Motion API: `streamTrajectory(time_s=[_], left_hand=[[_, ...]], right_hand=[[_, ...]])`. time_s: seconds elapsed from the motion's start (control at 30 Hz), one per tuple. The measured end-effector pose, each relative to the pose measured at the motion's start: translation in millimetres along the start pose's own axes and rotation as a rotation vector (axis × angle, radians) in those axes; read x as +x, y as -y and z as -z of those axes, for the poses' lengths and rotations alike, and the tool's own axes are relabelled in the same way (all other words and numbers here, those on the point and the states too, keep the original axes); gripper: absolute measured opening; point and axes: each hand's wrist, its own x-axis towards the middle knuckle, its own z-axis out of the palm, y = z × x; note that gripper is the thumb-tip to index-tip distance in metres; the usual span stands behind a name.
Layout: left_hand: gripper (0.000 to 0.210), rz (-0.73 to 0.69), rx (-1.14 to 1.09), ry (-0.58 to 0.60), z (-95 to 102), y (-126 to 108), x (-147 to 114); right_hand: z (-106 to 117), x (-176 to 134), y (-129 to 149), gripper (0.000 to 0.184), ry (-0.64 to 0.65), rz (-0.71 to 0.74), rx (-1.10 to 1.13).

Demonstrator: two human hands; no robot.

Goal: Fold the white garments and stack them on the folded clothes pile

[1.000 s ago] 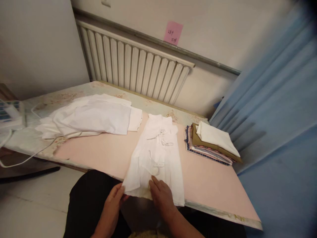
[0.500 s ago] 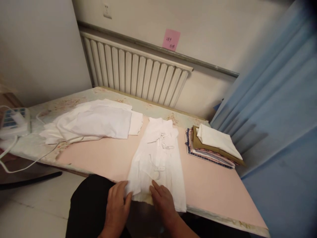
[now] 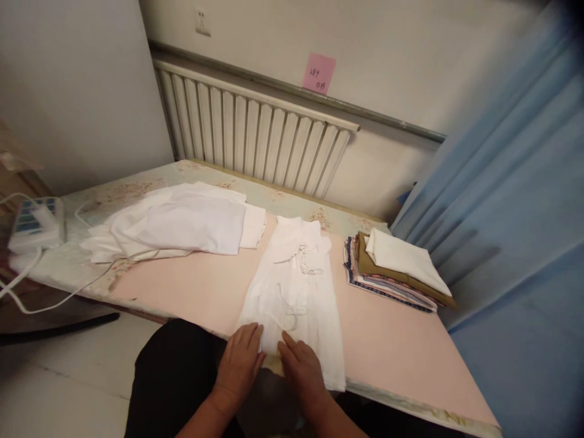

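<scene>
A white garment (image 3: 298,280) with thin ties on its front lies lengthwise on the pink cloth, its lower end reaching the table's near edge. My left hand (image 3: 239,360) is at the lower left of the garment, fingers over the fabric and thumb close beside them, gripping a folded part of it. Close by on the right, my right hand (image 3: 302,368) pinches the lower edge between thumb and fingers. The garment's lower right corner hangs free past my right hand. Part of the hem is hidden by both hands.
Rumpled white cloth (image 3: 196,222) lies to the left, with a cable across it leading from a power strip (image 3: 39,225). A folded fabric stack (image 3: 396,267) sits at the right, near a blue curtain (image 3: 511,182). A radiator (image 3: 255,134) stands behind the table.
My left hand has moved right and slightly up, bringing the garment's lower left corner inward, closer to my right hand. My right hand stays nearly in place.
</scene>
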Motion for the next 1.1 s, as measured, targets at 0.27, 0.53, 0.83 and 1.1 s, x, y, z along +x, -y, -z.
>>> streamTrajectory(time_s=[0.27, 0.53, 0.83, 1.1], left_hand=[[0.035, 0.070, -0.166, -0.059, 0.4, 3.1, 4.1], [0.023, 0.400, -0.462, -0.071, 13.7, 16.6, 27.7], [0.028, 0.528, -0.666, 0.038, 48.6, 5.9, 44.4], [0.028, 0.291, -0.602, 0.035, 23.8, 6.2, 28.9]], right_hand=[[3.9, 2.9, 1.6, 0.033, -0.010, -0.004, 0.004], [6.8, 4.7, 1.1, 0.033, -0.008, 0.002, 0.018], [3.6, 3.5, 1.2, 0.031, -0.020, 0.001, 0.005], [5.0, 3.8, 0.9, 0.032, -0.002, -0.001, 0.021]])
